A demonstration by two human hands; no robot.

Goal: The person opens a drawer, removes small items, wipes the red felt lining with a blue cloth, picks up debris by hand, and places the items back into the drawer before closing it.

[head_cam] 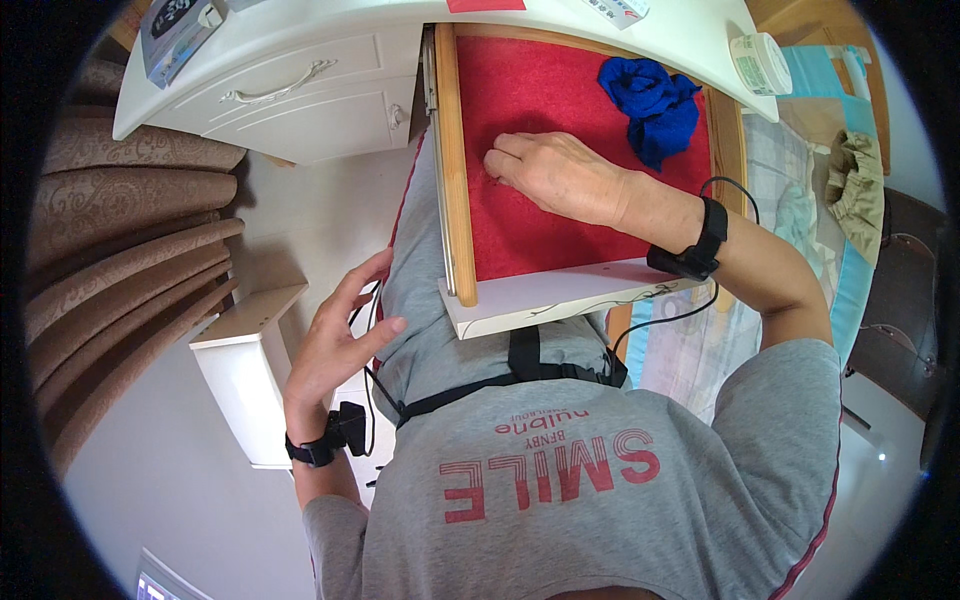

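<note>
A pulled-out wooden drawer [459, 172] with a white front [555, 296] extends over my lap. Bright red felt-like lining [525, 82] covers its bottom. My right hand [559, 174] is over the lining near the drawer's left side, its fingers curled down. Whether anything is between those fingertips is hidden. A crumpled dark blue cloth [651, 105] lies in the drawer's far right corner, apart from the hand. My left hand [341, 330] is beside my thigh, left of the drawer, thumb and fingers apart and holding nothing visible.
The white desk [360, 30] carries a box [176, 37] at left and a white lidded jar [761, 64] at right. Brown curtains [135, 195] hang left, above a white piece of furniture [247, 375]. A black cable [667, 319] trails by my right wrist. Dark chairs [896, 300] stand right.
</note>
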